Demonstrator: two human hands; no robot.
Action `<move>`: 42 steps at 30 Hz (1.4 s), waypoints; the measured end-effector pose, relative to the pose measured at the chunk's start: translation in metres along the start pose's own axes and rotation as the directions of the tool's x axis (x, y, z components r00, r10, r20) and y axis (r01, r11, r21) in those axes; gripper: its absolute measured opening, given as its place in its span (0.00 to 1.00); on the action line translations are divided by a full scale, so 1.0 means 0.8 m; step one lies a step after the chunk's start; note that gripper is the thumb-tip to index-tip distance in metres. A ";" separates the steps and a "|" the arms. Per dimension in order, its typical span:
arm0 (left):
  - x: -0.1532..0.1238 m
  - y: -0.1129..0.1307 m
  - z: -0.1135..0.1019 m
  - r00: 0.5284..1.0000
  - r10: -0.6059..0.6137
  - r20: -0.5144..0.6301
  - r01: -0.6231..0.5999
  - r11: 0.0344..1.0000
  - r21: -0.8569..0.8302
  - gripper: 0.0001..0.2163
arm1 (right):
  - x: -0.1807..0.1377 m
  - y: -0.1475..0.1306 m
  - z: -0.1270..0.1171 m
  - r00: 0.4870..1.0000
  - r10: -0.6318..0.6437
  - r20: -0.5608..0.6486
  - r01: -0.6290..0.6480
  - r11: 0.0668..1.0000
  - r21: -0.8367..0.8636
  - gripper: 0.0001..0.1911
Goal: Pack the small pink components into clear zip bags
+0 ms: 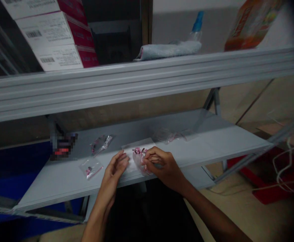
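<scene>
My left hand (115,169) rests on the grey lower shelf (212,141), fingers together and stretched toward a small clear plastic bag (139,163) with pink bits inside. My right hand (160,163) is curled, fingers pinched on that bag's right side. Small pink and dark pieces (138,150) lie on a white sheet just beyond my fingertips. Two more clear bags with pink parts lie to the left, one (91,168) near the front and one (101,144) further back. Another clear bag (170,136) lies to the right at the back.
An upper grey shelf (137,84) crosses above, carrying stacked white and magenta boxes (56,33), a folded cloth (168,50), a spray bottle (197,25) and an orange package (250,25). White wires (285,168) and a red object sit on the floor at right.
</scene>
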State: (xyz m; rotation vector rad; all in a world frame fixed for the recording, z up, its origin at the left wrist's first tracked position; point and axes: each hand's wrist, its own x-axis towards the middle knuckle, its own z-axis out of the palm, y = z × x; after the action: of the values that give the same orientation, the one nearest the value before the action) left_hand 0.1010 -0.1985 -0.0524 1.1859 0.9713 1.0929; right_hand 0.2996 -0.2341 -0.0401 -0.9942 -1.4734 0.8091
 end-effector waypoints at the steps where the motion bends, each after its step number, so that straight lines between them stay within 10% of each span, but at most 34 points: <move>1: 0.006 -0.006 -0.002 0.996 -0.057 0.072 0.064 0.994 -0.089 0.20 | 0.001 0.003 -0.001 1.000 0.001 0.023 -0.002 0.999 0.032 0.01; 6: 0.014 -0.017 -0.003 0.954 -0.120 0.273 0.174 0.967 -0.184 0.15 | 0.003 0.016 -0.004 1.000 -0.006 0.018 0.005 1.000 0.004 0.10; 16: 0.021 -0.010 -0.014 0.998 -0.051 0.031 0.053 0.994 -0.095 0.16 | 0.018 0.056 0.011 0.999 -0.027 0.027 0.028 1.000 -0.012 0.08; 20: 0.039 -0.009 -0.021 1.000 -0.007 0.010 0.007 1.000 -0.018 0.14 | 0.040 0.073 0.004 0.972 -0.162 0.169 0.195 0.960 -0.201 0.38; 28: 0.084 -0.017 -0.037 0.999 -0.043 0.019 0.040 0.991 0.130 0.13 | 0.088 0.112 -0.009 0.910 -0.176 0.376 0.312 0.887 -0.340 0.26; 42: 0.102 0.003 -0.021 1.000 0.020 0.000 -0.019 0.931 0.366 0.13 | 0.091 0.141 -0.008 0.922 -0.187 0.340 0.298 0.902 -0.313 0.23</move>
State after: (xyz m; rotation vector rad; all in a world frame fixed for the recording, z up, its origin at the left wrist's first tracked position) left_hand 0.1018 -0.1155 -0.0532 1.4971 1.2036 0.9529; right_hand 0.3205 -0.1220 -0.1109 -0.9502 -2.0224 0.5302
